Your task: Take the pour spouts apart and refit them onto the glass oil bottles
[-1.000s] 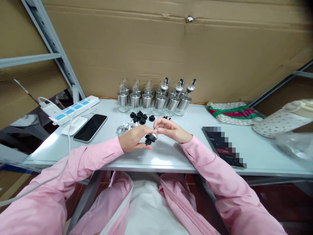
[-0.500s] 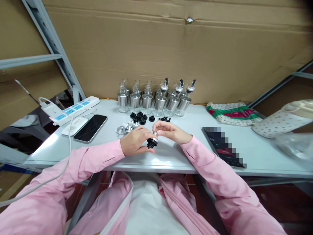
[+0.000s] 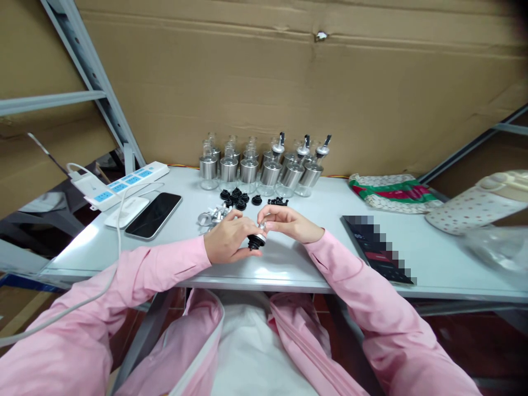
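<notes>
Low over the table's front part, my left hand is closed around a bottle pourer with a ribbed black stopper and a silver collar. The stopper points down toward me. At its upper silver end, the fingertips of my right hand pinch the spout; the fingers partly cover it. Just beyond my hands lie several black ribbed stoppers, a pile of silver pourer parts and some small black pieces. Behind them stand glass bottles with steel sleeves; 3 carry silver pourers with black tips.
To the left are a phone, a white charger and a power strip; its cable crosses my left sleeve. On the right lie a dark tablet-like screen, a patterned pouch and a spotted bottle. Cardboard closes the back.
My left index finger has lifted slightly, and the pourer's silver top is turned a little between my fingers. Both hands keep their place; the view has shifted very slightly.
</notes>
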Action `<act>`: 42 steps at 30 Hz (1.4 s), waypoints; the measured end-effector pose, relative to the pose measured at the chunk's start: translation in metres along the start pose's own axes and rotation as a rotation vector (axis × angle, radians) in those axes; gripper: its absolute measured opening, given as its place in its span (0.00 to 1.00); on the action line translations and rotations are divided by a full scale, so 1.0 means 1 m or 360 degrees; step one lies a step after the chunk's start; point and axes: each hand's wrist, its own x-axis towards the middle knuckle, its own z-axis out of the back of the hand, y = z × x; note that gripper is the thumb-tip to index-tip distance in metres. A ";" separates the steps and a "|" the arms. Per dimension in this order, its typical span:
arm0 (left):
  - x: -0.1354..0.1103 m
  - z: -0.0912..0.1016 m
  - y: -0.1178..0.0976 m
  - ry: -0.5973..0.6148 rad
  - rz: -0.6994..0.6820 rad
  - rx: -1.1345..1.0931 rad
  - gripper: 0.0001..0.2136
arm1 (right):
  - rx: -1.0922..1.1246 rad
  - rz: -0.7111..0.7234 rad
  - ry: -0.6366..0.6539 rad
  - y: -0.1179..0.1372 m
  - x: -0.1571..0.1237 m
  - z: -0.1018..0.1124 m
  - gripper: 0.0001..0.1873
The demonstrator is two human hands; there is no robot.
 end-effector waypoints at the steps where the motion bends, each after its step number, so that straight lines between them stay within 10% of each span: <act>1: 0.000 0.000 0.000 -0.0001 0.0001 0.0003 0.13 | 0.0007 -0.0003 0.0001 0.000 0.000 0.000 0.13; 34: 0.001 0.000 0.002 -0.0103 0.0141 0.0109 0.13 | -0.0209 0.0127 -0.0125 -0.007 0.005 -0.011 0.14; 42: -0.006 -0.007 0.000 -0.0031 0.0826 -0.0294 0.24 | -0.0505 0.0175 -0.0228 -0.004 0.001 -0.013 0.16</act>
